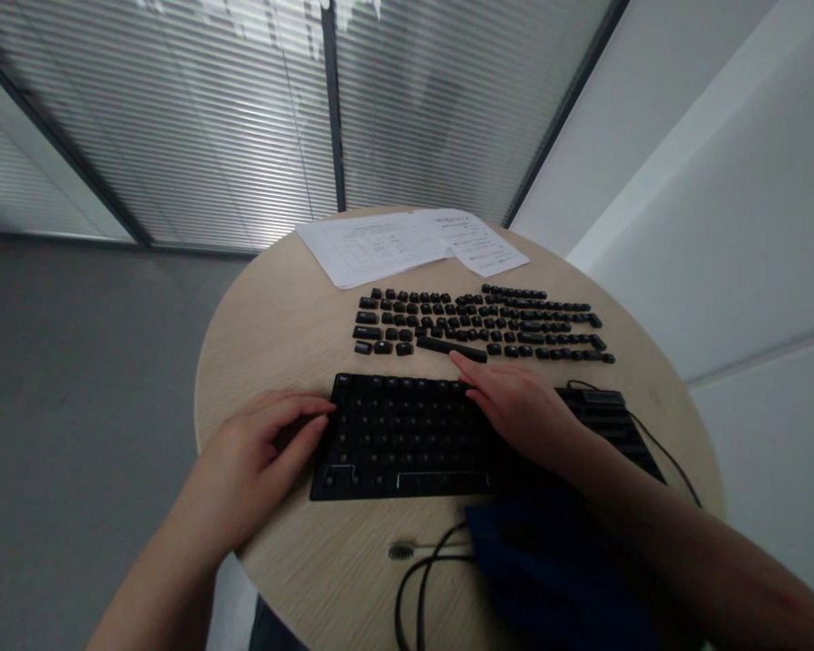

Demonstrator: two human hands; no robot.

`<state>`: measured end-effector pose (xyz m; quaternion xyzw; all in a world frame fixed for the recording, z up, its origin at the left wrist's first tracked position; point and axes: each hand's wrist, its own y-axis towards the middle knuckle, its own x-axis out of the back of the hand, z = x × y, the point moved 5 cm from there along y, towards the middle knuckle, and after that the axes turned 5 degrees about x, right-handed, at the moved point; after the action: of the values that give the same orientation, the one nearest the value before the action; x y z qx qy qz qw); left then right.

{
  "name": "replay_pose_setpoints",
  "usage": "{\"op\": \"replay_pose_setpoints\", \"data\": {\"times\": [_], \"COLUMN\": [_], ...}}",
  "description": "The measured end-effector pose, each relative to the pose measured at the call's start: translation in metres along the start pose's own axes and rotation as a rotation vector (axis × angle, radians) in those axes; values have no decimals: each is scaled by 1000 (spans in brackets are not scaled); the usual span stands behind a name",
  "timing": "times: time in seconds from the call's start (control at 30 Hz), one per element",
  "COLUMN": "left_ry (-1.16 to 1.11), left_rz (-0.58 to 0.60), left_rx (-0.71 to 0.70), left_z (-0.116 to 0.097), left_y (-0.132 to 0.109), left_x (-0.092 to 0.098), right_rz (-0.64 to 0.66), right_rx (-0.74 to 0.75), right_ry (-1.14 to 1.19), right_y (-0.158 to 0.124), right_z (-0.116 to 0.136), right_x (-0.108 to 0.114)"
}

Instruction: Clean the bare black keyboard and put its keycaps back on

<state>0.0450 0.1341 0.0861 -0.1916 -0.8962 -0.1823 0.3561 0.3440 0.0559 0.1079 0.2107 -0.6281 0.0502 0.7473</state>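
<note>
The left hand (242, 459) is curling loosely, its thumb and fingertips nearly meeting at the left edge of a black, rectangular plastic keyboard (393, 438); whether it is gripping, I cannot tell. The right hand (515, 402) is lying over the keyboard, its index finger pointing at a long, black plastic space bar (440, 345) just past the fingertip; whether it is holding anything, I cannot tell. Beyond both hands, small black plastic keycaps (366, 333) are lying in rows, with white printed sheets (380, 249) behind. Below the hands, a black cable (421, 608) is looping near a dark-bristled brush (401, 551). A round, pale wood-grained table (244, 334) is carrying the keyboard.
</note>
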Motion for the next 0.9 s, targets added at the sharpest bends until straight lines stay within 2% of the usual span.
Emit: {"op": "replay_pose_setpoints", "data": {"times": [0.13,0.2,0.27,0.4,0.47,0.53,0.6,0.7,0.9], "left_ry": [8,6,0,7,13,13,13,5,-19], "left_rz": [-13,-17,-17,-28,-32,-33,-41,-48,-58], "left_rx": [-9,-9,-10,-18,-24,-32,-38,-49,-76], "left_z": [0,1,2,3,4,5,5,5,2], "left_y": [1,1,1,0,1,1,2,2,1], "left_x": [0,0,0,0,0,-1,-1,-1,0], "right_rz": [-20,-43,-112,-318,-310,-234,-122,44,193], "right_rx": [-20,-5,1,-68,-101,-153,-247,-366,-380], "right_ry": [32,52,35,-99,-153,-198,-244,-269,-252], "right_y": [-1,-2,-4,-5,5,24,47,83,132], "right_z": [-1,-1,-4,-28,-48,-74,-104,-144,-186], "right_x": [-5,1,18,74,93,101,96,75,31]}}
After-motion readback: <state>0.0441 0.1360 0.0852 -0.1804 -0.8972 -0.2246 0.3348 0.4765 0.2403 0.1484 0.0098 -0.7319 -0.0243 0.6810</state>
